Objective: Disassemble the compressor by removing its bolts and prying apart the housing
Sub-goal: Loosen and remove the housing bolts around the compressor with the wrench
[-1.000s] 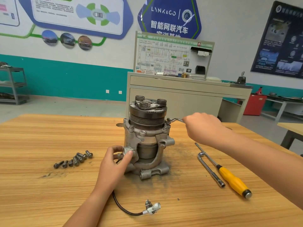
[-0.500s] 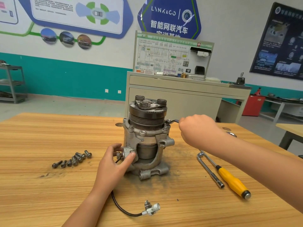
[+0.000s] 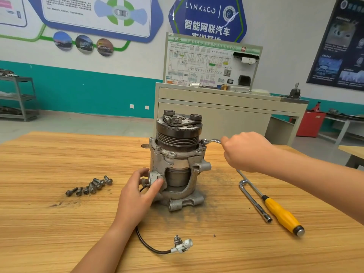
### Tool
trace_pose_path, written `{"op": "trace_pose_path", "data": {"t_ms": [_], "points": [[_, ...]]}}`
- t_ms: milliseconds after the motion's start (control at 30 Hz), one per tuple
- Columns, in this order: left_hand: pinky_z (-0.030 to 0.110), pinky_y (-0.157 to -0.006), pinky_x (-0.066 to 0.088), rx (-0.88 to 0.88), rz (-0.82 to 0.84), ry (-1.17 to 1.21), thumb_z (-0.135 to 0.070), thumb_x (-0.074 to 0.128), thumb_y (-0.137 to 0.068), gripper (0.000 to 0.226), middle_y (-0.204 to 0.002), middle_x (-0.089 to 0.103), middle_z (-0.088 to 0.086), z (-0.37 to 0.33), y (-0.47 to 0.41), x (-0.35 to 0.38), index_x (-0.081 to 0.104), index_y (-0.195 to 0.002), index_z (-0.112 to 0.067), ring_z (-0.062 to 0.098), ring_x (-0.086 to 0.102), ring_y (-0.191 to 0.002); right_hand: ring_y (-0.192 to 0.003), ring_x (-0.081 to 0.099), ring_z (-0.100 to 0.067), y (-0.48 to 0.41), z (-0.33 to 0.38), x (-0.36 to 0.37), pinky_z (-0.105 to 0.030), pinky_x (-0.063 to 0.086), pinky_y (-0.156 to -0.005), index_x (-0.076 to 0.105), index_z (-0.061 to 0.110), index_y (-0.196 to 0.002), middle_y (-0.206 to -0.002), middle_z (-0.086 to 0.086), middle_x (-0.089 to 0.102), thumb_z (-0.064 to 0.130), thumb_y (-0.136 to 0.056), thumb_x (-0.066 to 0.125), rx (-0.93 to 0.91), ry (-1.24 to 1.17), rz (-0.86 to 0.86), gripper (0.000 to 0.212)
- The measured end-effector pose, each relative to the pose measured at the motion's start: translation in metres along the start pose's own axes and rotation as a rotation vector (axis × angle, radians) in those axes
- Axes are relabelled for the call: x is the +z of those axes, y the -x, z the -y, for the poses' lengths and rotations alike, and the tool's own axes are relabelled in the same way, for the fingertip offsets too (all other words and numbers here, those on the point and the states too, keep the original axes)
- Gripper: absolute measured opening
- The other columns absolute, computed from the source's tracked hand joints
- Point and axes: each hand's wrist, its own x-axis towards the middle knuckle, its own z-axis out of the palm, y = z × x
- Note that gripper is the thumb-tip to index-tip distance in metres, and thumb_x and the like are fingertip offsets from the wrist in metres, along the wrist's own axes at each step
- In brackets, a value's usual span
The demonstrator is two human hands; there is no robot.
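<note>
The dull grey cast-metal compressor [image 3: 177,160], topped by a dark ribbed pulley, stood upright mid-way across the pale, streaky-grained wooden worktop [image 3: 59,223], ringed by a smudge of dark grime. The left hand [image 3: 137,192] gripped a small lug low on the housing at eight o'clock, thumb pressed on its face and fingers [image 3: 141,172] curled behind it. At two o'clock the right hand [image 3: 246,151] was fisted round the shank of a slim bright steel ring spanner [image 3: 211,141], whose ring end sat on a bolt at the upper flange. Short grey flanged bolts [image 3: 90,187] lay clustered at nine o'clock, well apart from the housing. At four o'clock lay a chromed L-shaped socket wrench [image 3: 254,200], just beside a screwdriver with a smooth yellow handle [image 3: 281,215]. A black cable ending in a white plastic plug [image 3: 182,245] curved out at six o'clock.
</note>
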Motion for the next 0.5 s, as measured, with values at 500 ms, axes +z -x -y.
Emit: {"op": "trace_pose_path", "data": {"t_ms": [500], "points": [[0.007, -0.071, 0.037, -0.009, -0.004, 0.043, -0.036, 0.066, -0.081, 0.038, -0.104, 0.048, -0.036, 0.004, -0.001, 0.001, 0.049, -0.114, -0.038, -0.002, 0.052, -0.098, -0.049, 0.055, -0.024, -0.060, -0.004, 0.056, -0.024, 0.032, -0.044, 0.061, 0.001, -0.082, -0.061, -0.008, 0.060, -0.019, -0.062, 0.065, 0.078, -0.207, -0.519, 0.028]]}}
